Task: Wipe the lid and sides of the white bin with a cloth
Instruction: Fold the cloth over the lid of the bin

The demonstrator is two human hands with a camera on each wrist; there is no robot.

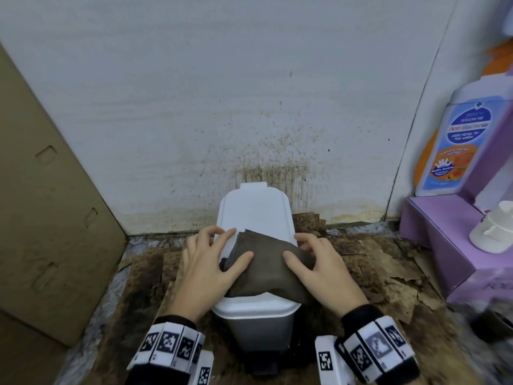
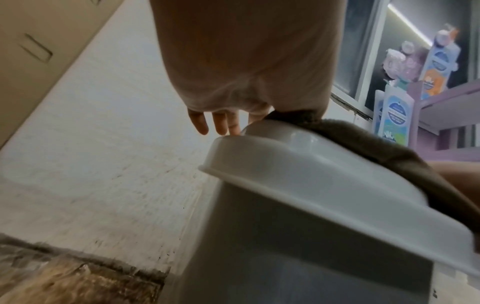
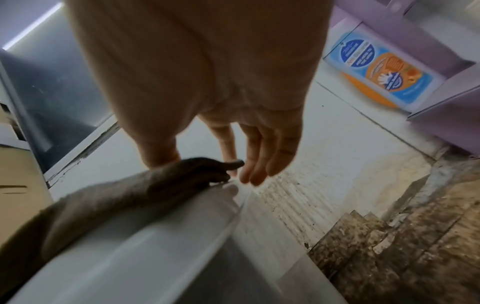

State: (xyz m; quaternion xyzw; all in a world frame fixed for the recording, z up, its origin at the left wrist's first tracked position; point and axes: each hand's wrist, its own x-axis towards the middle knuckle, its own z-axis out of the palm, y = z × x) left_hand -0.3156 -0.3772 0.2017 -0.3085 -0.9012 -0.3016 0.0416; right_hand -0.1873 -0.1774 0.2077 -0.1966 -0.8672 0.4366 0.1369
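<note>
Stood against the stained white wall (image 1: 194, 93) on the dirty floor, a small white plastic pedal bin (image 1: 256, 320), lid (image 1: 256, 215) closed, with a folded grey-brown cloth (image 1: 266, 265) spread over the lid's near half. Best pressed flat and swept toward the hinge, then down the sides; left hand (image 1: 206, 262) and right hand (image 1: 319, 262) lay with relaxed fingers (image 1: 215, 232) holding the cloth down. Hidden: the bin's sides, pedal and rear.
</note>
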